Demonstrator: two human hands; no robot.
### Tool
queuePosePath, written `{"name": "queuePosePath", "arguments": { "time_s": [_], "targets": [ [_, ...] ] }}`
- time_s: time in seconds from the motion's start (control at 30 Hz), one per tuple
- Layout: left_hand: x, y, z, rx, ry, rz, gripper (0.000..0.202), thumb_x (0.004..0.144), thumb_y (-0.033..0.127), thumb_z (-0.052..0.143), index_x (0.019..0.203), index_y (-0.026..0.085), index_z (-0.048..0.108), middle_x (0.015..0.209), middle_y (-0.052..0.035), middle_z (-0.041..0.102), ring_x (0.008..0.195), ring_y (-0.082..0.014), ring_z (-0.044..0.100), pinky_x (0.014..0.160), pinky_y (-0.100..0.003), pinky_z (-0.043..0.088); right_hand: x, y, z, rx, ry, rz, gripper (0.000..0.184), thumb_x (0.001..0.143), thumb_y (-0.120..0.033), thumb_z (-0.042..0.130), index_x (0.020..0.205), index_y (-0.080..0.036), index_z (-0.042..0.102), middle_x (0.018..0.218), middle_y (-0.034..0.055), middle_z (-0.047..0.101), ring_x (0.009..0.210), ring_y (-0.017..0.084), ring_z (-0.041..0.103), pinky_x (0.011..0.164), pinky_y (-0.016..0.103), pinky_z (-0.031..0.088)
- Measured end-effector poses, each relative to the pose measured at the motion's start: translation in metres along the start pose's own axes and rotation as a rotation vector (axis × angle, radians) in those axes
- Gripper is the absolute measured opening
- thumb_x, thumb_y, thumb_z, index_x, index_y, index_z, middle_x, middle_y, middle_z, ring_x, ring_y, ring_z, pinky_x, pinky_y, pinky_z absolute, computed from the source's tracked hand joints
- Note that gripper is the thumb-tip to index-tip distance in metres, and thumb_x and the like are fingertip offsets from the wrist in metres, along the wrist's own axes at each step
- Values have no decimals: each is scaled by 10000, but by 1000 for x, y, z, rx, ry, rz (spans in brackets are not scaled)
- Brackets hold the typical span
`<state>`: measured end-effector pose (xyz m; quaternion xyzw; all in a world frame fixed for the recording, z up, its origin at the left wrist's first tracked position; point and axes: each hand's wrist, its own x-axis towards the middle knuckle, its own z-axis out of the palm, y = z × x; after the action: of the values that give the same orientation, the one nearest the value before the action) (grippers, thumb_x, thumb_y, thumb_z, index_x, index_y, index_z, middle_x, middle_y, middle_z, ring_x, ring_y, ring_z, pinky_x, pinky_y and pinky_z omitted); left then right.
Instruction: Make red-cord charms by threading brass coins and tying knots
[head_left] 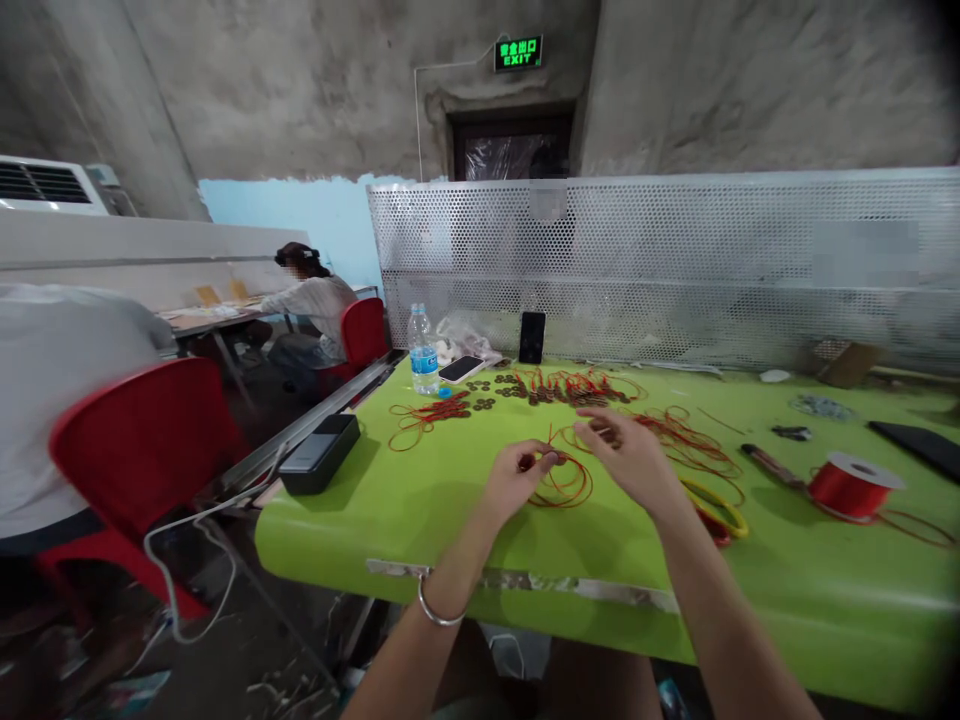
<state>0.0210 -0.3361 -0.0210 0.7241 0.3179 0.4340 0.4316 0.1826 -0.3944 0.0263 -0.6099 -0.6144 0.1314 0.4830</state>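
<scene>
My left hand [517,478] pinches a small dark coin and a loop of red cord [564,487] that lies on the green table [420,520]. My right hand [628,452] hovers just right of it, fingers curled around what looks like a few dark coins, touching the same red cord. More red cord loops [690,445] and dark coins strung on cord [559,388] spread across the table behind my hands. A silver bangle [435,606] sits on my left wrist.
A spool of red cord [851,484], yellow and red rings [718,512], a lighter [771,466], a water bottle [423,350], two phones [532,337], a black box [319,453]. Perforated metal screen [675,260] behind. People sit on red chairs [142,440] at left.
</scene>
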Motion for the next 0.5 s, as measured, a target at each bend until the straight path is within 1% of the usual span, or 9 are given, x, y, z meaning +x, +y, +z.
{"name": "queuePosePath", "arguments": {
  "time_s": [0.03,0.13,0.2,0.27,0.3,0.37,0.43,0.5],
  "targets": [
    [0,1,0,24,1,18,353,766,442,545,795,126,700,641,-53,610,542,-115,430,495,-230,312,3,4,4,-7,-48,21,368,794,-484,538,964,-178,654,804,67,653,710,187,599,648,305,470],
    [-2,5,0,112,-40,29,283,784,364,540,821,136,703,684,-57,642,565,-126,468,523,-236,339,12,16,14,17,-262,62,387,794,-513,501,792,-171,683,653,43,625,601,171,557,553,281,416],
    [-3,8,0,156,-80,32,250,791,323,537,823,136,700,699,-54,648,576,-130,485,539,-239,348,17,22,20,87,-374,51,386,789,-510,509,752,-169,685,627,30,614,570,153,529,521,264,386],
    [-3,9,1,177,-103,45,236,802,302,530,813,134,696,690,-50,644,575,-130,492,544,-242,348,20,24,24,170,-412,23,363,769,-497,545,740,-163,684,656,28,626,589,145,528,539,257,391],
    [-3,10,2,174,-106,63,225,804,294,532,806,136,693,707,-51,649,587,-131,501,551,-244,352,21,24,25,205,-406,14,357,758,-494,561,730,-159,682,669,28,630,600,143,530,555,258,398],
    [-1,9,-1,142,-74,115,194,795,281,549,785,144,685,811,-64,662,642,-134,525,582,-246,374,22,22,25,263,-347,35,369,727,-510,590,711,-151,677,647,28,619,592,139,528,574,267,414],
    [1,8,-9,104,-1,136,178,778,286,568,763,146,677,952,-82,643,654,-121,529,592,-247,392,23,23,18,330,-218,117,395,664,-538,642,711,-147,675,627,31,610,584,141,531,594,284,439],
    [1,5,-25,79,100,101,206,762,323,575,740,140,668,1020,-97,609,606,-99,513,556,-244,399,23,30,1,433,-33,219,425,582,-545,703,735,-150,678,678,57,632,614,152,556,637,307,468]
  ]
}}
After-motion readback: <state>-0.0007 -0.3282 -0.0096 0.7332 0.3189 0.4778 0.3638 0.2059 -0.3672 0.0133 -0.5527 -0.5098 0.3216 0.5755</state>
